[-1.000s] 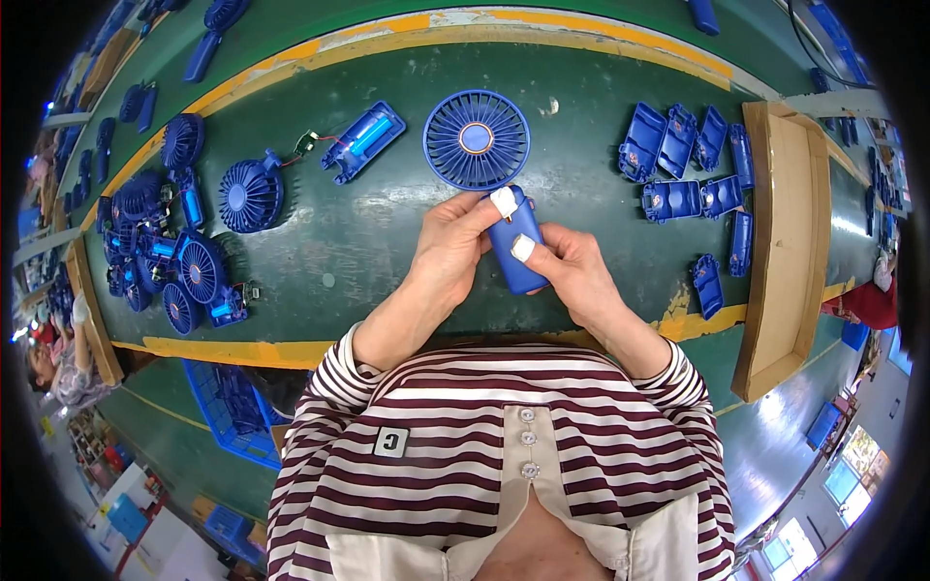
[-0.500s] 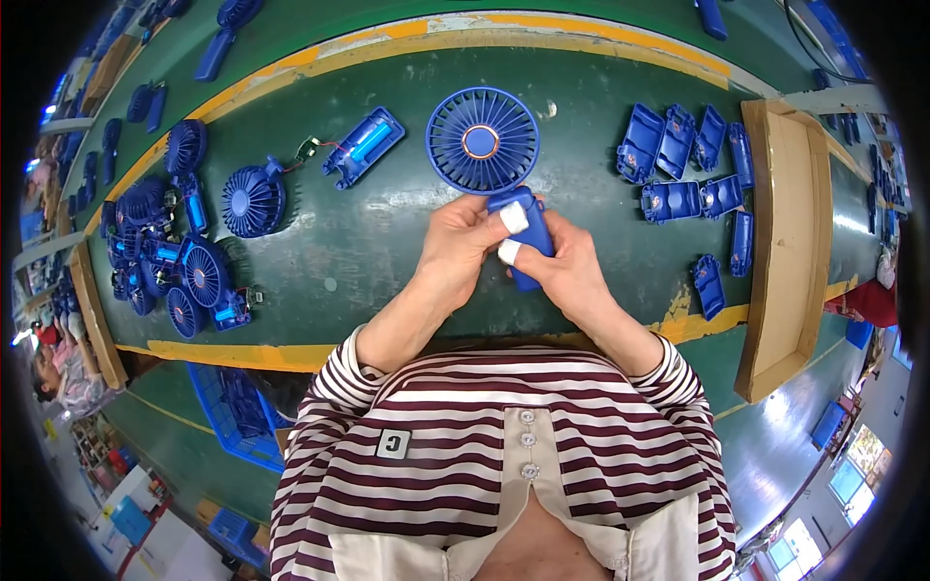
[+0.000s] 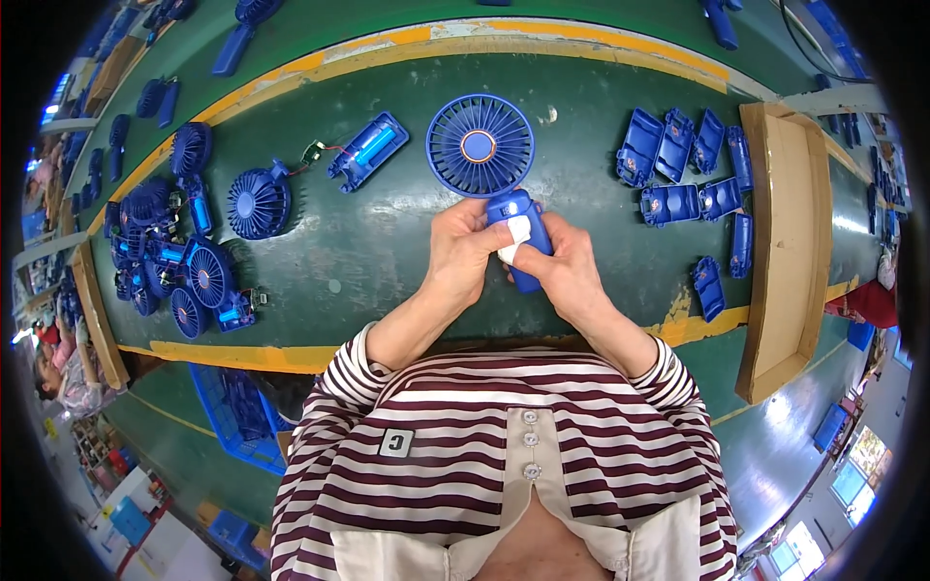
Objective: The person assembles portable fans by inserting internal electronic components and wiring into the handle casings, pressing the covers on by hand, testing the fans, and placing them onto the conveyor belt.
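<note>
A blue handheld fan (image 3: 524,215) is held between both my hands, its round grille pointing away from me and its handle toward me. My left hand (image 3: 459,248) grips the handle from the left. From the other side my right hand (image 3: 564,259) closes on it. Both thumbs, wrapped in white at the tips, press side by side on the handle's face; the fingers behind it are mostly hidden. To the left lie a loose fan head (image 3: 258,203) and an opened handle half (image 3: 369,152) with a blue cylindrical cell, joined by thin wires and a small board.
Several fan heads with opened handles are heaped at the left (image 3: 184,261). Several empty blue handle shells (image 3: 669,203) lie at the right, beside a cardboard tray (image 3: 758,358). A blue crate (image 3: 225,412) stands below the table's left edge. Beyond the yellow-edged strip are more fans (image 3: 232,48).
Both hands stay closed on the fan, which has tilted slightly, its grille a little lower in view. My thumbs have come closer together on the handle. Fans on the far strip have shifted right.
</note>
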The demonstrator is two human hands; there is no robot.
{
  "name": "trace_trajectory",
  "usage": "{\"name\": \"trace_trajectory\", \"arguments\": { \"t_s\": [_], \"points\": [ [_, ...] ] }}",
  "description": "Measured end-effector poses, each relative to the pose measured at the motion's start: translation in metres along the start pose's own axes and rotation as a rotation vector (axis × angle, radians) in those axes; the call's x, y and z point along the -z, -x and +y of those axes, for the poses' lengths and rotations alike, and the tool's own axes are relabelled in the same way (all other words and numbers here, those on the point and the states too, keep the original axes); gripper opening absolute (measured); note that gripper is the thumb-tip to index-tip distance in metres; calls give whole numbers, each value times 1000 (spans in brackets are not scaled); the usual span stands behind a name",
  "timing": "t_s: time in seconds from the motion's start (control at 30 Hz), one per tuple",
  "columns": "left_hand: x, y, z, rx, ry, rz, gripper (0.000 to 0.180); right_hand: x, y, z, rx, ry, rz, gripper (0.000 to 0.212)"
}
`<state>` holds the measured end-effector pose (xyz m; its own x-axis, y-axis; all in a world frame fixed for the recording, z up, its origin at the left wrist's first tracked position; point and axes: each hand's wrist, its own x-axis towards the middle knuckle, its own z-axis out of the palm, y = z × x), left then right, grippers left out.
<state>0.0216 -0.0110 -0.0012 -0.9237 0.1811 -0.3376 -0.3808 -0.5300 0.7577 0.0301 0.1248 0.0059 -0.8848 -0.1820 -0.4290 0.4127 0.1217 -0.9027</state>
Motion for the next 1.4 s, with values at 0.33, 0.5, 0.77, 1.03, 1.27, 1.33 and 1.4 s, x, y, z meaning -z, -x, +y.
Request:
{"name": "trace_trajectory", "arguments": {
  "t_s": [0.33,0.5,0.77,1.03,1.27,1.33,1.4],
  "points": [
    [4,-12,21,60,27,-102,40,0,-20,-16,-29,-442,-208,28],
    [-1,-54,81,32,-106,66,27,-3,-40,6,312,-303,-147,36],
    [43,-227,155,-338,-1273,650,49,-14,-54,25,607,46,34,27],
    [44,-199,145,-703,-1303,536,50,-9,-56,11,490,-40,23,22],
    [149,-87,179,-607,-1384,740,45,-13,-55,10,482,-67,-12,20],
    [183,-81,200,-561,-1388,863,37,-14,-55,15,488,-55,11,20],
    [231,-85,228,-708,-1526,974,26,-17,-52,13,500,-46,27,20]
  ]
}}
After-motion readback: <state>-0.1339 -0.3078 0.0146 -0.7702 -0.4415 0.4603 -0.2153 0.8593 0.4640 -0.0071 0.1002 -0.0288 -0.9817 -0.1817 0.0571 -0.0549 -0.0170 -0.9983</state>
